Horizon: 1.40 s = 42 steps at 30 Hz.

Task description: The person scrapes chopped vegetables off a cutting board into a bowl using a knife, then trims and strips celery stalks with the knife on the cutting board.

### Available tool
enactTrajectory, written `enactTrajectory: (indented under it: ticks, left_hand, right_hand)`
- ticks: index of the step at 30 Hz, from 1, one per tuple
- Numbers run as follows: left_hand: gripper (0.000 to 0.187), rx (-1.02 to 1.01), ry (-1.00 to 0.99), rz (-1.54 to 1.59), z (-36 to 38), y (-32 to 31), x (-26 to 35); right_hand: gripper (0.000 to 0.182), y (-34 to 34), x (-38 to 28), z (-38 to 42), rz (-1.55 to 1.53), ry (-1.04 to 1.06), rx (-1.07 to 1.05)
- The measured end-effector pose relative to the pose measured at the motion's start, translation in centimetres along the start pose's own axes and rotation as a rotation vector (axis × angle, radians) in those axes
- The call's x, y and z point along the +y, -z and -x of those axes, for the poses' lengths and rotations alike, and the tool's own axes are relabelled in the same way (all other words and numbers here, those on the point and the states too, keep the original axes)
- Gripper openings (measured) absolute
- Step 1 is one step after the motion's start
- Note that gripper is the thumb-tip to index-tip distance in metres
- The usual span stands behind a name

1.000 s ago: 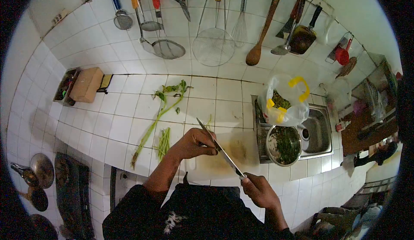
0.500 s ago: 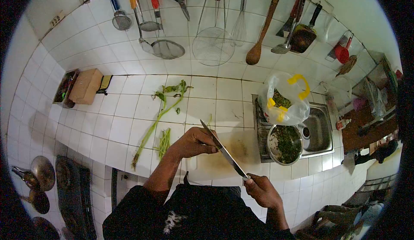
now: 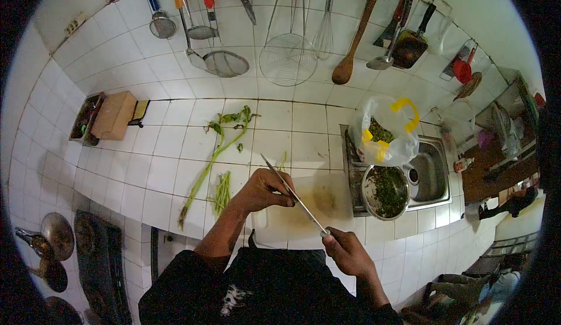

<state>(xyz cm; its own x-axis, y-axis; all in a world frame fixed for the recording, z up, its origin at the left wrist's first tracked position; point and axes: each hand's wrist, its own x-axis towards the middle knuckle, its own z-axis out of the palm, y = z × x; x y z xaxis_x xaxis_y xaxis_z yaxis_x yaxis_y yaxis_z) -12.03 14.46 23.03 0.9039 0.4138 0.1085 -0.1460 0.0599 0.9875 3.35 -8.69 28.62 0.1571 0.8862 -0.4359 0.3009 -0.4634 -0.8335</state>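
Observation:
A kitchen knife (image 3: pixel 307 211) slants over the cutting board, its tip pointing up and left. My right hand (image 3: pixel 350 252) is closed round its light handle. The curled fingers and thumb of my left hand (image 3: pixel 267 190) are at the blade, partway along it, and appear to pinch it. Under the knife lies a pale, stained cutting board (image 3: pixel 327 188). To the left of my left hand are a bunch of short cut green stems (image 3: pixel 222 193) and a long leafy stalk (image 3: pixel 204 176) with its root end towards me.
On the right, a steel bowl (image 3: pixel 403 199) of chopped greens stands by the sink (image 3: pixel 435 170), below a plastic bag (image 3: pixel 374 150) with yellow handles. A cardboard box (image 3: pixel 114 116) stands back left. Utensils, including a wooden spoon (image 3: pixel 343 71), hang on the wall.
The knife has shifted left and its blade has turned more edge-on. My right hand has moved left and slightly up with the handle. My left hand has hardly moved.

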Motion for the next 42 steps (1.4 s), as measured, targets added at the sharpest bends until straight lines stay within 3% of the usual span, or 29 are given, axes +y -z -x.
enactTrajectory:
  ticks: [3,8,15,19,27,29,32,36,38,40,42]
  left_hand:
    - [0.012,0.033,-0.104,-0.109,0.0,0.0,-0.2]
    - [0.011,0.030,0.048,-0.074,0.4,-0.4,-0.5]
    - [0.010,-0.014,-0.009,-0.042,0.8,-0.1,0.7]
    - [0.011,-0.007,0.124,-0.025,0.9,0.1,0.7]
    - [0.013,-0.023,0.079,0.003,0.9,-0.2,0.1]
    - [0.014,0.048,0.166,-0.099,0.7,-0.4,0.6]
    - [0.012,0.093,0.246,-0.114,0.6,-0.1,-0.7]
    - [0.009,0.053,0.169,-0.185,0.9,-0.1,-2.2]
    - [0.010,0.021,0.153,-0.057,1.3,0.0,-3.3]
    - [0.011,0.007,0.144,-0.154,1.3,0.0,-2.8]
    - [0.011,0.032,0.182,-0.006,1.3,-0.2,-1.7]
  right_hand:
    - [0.050,-0.1,0.9,-0.2,-0.018,-0.004,0.003]
    - [0.049,-0.2,2.1,-0.2,-0.055,-0.022,0.027]
    - [0.041,-0.5,1.6,0.3,-0.315,-0.040,-0.042]
    - [0.045,-0.6,1.2,0.4,-0.380,-0.068,-0.063]
    - [0.047,-1.3,2.1,0.1,-0.295,-0.078,-0.068]
    - [0.054,-1.5,2.2,-0.2,-0.208,-0.091,-0.023]
    - [0.051,-1.5,2.0,-0.2,-0.251,-0.138,-0.036]
    - [0.041,-1.9,3.3,-0.8,-0.407,-0.129,-0.029]
    - [0.036,-1.5,3.9,-0.9,-0.406,-0.168,-0.039]
    - [0.041,-2.1,4.4,-1.7,-0.477,-0.035,-0.035]
    - [0.032,-2.0,2.4,-0.6,-0.518,0.037,-0.039]
